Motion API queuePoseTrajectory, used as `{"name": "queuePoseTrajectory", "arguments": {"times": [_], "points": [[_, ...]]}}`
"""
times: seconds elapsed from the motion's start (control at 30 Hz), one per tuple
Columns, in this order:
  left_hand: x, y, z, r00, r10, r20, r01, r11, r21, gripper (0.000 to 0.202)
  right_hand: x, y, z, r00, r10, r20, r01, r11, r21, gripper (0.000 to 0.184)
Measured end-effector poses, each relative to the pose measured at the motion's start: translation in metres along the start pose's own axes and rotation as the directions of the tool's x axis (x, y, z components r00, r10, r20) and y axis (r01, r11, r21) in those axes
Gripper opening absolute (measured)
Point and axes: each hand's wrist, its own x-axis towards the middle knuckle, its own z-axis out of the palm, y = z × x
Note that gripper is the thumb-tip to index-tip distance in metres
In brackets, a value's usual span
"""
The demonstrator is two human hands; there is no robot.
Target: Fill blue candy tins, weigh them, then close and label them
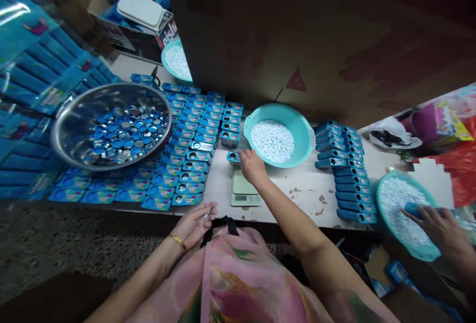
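Note:
My right hand (253, 166) is closed on the end of a small blue tin (233, 157) with a round opening in its top. It is over the back edge of a pale green kitchen scale (245, 184). I cannot tell if the tin touches the scale. Low in front of the table, my left hand (197, 221) is curled, with a bit of white, apparently tablets (206, 215), showing at its fingers. Behind my right hand stands a turquoise basin (303, 152) of small white tablets (273, 139).
Rows of blue tins (188, 134) and a steel bowl (63, 134) of round caps fill the left. More tins (353, 184) are stacked at right. A co-worker's hand (442, 224) holds a tin over another basin (427, 253). Tall cardboard (316, 40) closes off the back.

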Motion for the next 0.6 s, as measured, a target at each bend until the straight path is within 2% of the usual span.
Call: {"name": "queuePoseTrajectory", "arguments": {"times": [0.1,0.17,0.23,0.3,0.33,0.37,0.43,0.47,0.5,0.57,0.6], "points": [[0.001,0.005,-0.006,0.999,0.023,-0.043,-0.023,1.0,-0.001,0.018,0.046,-0.017,0.007,1.0,0.018,0.001,-0.018,1.0,0.01,0.033],[0.004,0.009,-0.006,0.997,0.016,-0.081,-0.015,1.0,0.011,0.021,0.055,-0.016,0.013,0.999,0.019,-0.036,-0.018,1.0,0.015,0.034],[0.007,0.013,-0.004,0.994,-0.019,-0.11,0.023,0.999,0.039,0.024,0.042,0.003,0.014,0.993,0.021,-0.115,-0.017,0.999,0.034,0.036],[0.011,0.016,0.001,0.991,-0.053,-0.124,0.064,0.994,0.087,0.025,0.008,0.041,0.007,0.968,0.15,-0.2,-0.139,0.988,0.07,0.032],[0.012,0.018,0.003,0.99,-0.064,-0.122,0.078,0.99,0.115,0.025,-0.014,0.067,0.0,0.922,0.304,-0.241,-0.286,0.952,0.106,0.029],[0.014,0.019,0.006,0.99,-0.068,-0.12,0.085,0.987,0.14,0.024,-0.037,0.095,-0.008,0.856,0.439,-0.274,-0.424,0.898,0.115,0.029],[0.017,0.019,0.01,0.991,-0.065,-0.114,0.085,0.981,0.177,0.023,-0.08,0.156,-0.023,0.714,0.624,-0.317,-0.621,0.774,0.123,0.036],[0.018,0.019,0.013,0.992,-0.058,-0.115,0.079,0.979,0.188,0.023,-0.096,0.185,-0.029,0.622,0.716,-0.315,-0.723,0.681,0.119,0.038],[0.019,0.018,0.015,0.992,-0.047,-0.118,0.07,0.979,0.193,0.023,-0.109,0.212,-0.032,0.482,0.836,-0.261,-0.857,0.512,0.057,0.037],[0.019,0.014,0.019,0.992,-0.018,-0.123,0.042,0.981,0.192,0.022,-0.123,0.25,-0.034,0.425,0.878,-0.219,-0.899,0.437,0.007,0.034],[0.019,0.011,0.021,0.992,-0.007,-0.124,0.03,0.982,0.185,0.022,-0.127,0.262,-0.033,0.431,0.88,-0.199,-0.9,0.436,-0.019,0.032]]}}
